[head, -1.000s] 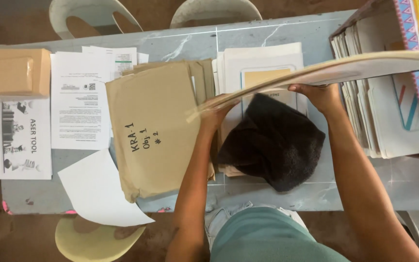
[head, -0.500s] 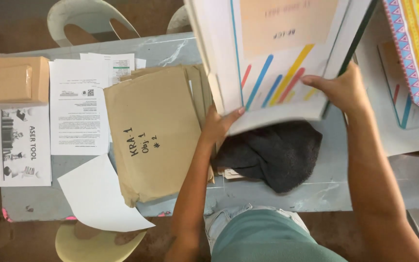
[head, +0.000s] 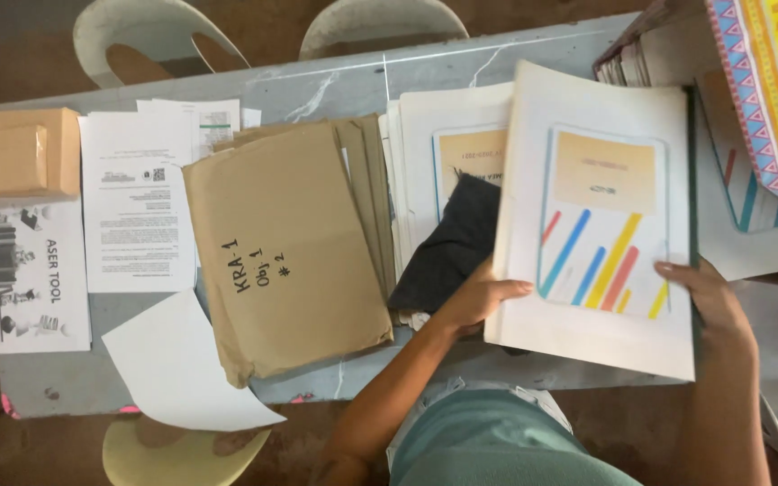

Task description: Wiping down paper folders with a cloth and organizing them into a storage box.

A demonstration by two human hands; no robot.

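Both hands held 1 white booklet (head: 601,216) w/ coloured stripes, flat over the table (head: 335,85): left hand (head: 479,297) gripped its left edge, right hand (head: 709,301) its right edge, beside dark cloth (head: 447,247).

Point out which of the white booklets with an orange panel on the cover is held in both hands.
The booklet with diagonal coloured stripes, held by the left hand and right hand. The other booklet lies flat on the table, partly under a dark cloth.
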